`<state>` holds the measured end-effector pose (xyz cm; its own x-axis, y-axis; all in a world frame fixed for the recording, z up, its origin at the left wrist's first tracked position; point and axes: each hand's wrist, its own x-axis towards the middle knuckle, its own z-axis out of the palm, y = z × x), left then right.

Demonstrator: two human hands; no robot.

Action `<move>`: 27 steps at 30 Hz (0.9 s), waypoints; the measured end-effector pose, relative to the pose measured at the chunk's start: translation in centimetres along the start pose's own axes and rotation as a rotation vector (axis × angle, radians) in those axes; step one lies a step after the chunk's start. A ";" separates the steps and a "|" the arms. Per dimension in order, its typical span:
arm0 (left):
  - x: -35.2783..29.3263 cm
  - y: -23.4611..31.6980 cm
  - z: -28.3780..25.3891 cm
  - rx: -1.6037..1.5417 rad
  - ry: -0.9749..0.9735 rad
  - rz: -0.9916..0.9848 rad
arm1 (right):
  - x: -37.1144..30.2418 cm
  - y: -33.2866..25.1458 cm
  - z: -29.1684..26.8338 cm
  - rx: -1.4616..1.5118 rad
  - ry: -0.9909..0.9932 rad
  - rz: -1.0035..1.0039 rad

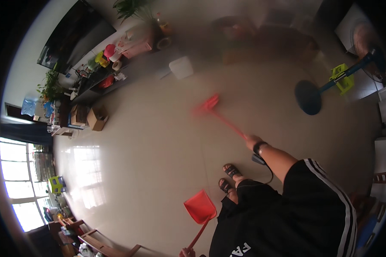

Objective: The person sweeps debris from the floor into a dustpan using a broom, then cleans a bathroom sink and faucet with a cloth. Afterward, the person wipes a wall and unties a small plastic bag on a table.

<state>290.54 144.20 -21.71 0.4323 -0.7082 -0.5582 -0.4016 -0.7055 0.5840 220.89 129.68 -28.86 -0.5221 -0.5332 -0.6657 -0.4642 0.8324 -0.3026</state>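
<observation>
Reaching forward, my right hand (254,142) is wrapped round the handle of a red broom (229,122). The broom's head lies ahead of me on the tiled floor, its bristles blurred. A dark band circles my right wrist. At the lower edge, my left hand (187,252) grips the handle of a red dustpan (200,206); part of that hand is cut off by the frame. The dustpan's pan is beside my sandalled feet (228,176), its open side facing away from me. I cannot make out any sweepings in it.
A blue-based standing fan (308,97) and a yellow-green stool (343,79) stand at the right. Cardboard boxes (97,118) and a low cabinet (101,85) line the left. A white object (181,67) is near the cabinet. Wooden furniture (103,244) stands lower left.
</observation>
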 end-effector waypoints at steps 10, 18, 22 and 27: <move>0.6 12.4 8.3 -0.208 -0.066 -0.050 | -18.5 14.1 -1.0 -0.207 -0.122 0.149; 7.1 14.1 12.8 -0.112 -0.232 0.155 | -24.2 15.5 -1.4 0.049 -0.031 0.247; 8.0 17.9 15.1 -0.041 -0.348 0.331 | -23.8 14.3 -3.0 0.245 0.035 0.295; 7.4 22.2 18.4 0.152 -0.538 0.471 | -16.5 12.9 -6.0 0.487 0.089 0.357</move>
<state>269.96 122.80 -23.79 -0.2550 -0.8259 -0.5029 -0.5720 -0.2905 0.7671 219.23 148.38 -17.68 -0.6524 -0.2018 -0.7305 0.1202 0.9241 -0.3627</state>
